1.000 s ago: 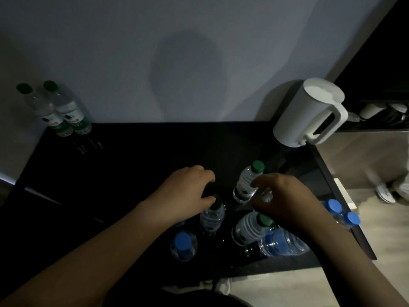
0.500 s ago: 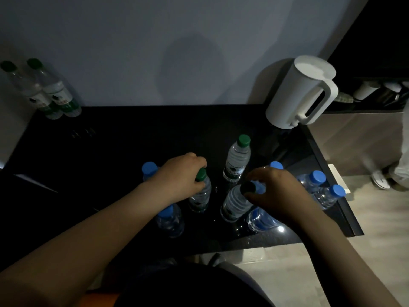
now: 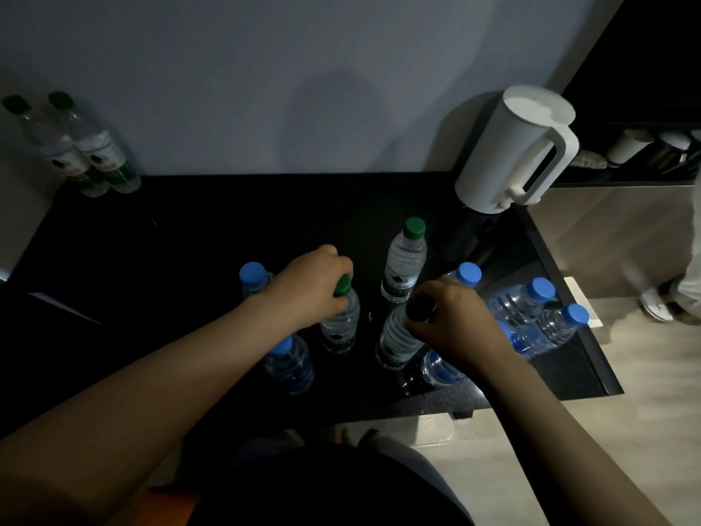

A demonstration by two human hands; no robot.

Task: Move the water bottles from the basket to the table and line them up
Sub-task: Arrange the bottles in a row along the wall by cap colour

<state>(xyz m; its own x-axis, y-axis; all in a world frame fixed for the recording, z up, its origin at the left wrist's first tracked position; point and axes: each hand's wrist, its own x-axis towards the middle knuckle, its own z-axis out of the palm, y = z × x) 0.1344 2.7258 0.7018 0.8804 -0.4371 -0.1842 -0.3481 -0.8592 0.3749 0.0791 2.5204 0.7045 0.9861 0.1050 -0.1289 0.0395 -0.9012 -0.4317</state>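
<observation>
Before you, a glossy black table (image 3: 227, 229) meets a pale grey-blue wall (image 3: 265, 70), with a white jug (image 3: 504, 146) at its right corner and pale wood-grain floor (image 3: 626, 373) beyond. The clear green-capped bottle (image 3: 341, 324) in your left hand (image 3: 311, 286) wears a white-and-green label, like the free-standing bottle (image 3: 404, 265) and the far-left pair (image 3: 100, 146); the dark-capped bottle (image 3: 394, 336) in your right hand (image 3: 451, 320) looks almost black on top (its hue is lost in shadow). The blue-capped bottles (image 3: 523, 301) are clear and ribbed.

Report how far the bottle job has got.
Done: several bottles stand on the black table, such as the free green-capped bottle. In hand: the left hand grips a second green-capped bottle by its neck; the right hand grips a third bottle. Left: the blue-capped bottles sit in a loose cluster, not a line. No basket is in view.
</observation>
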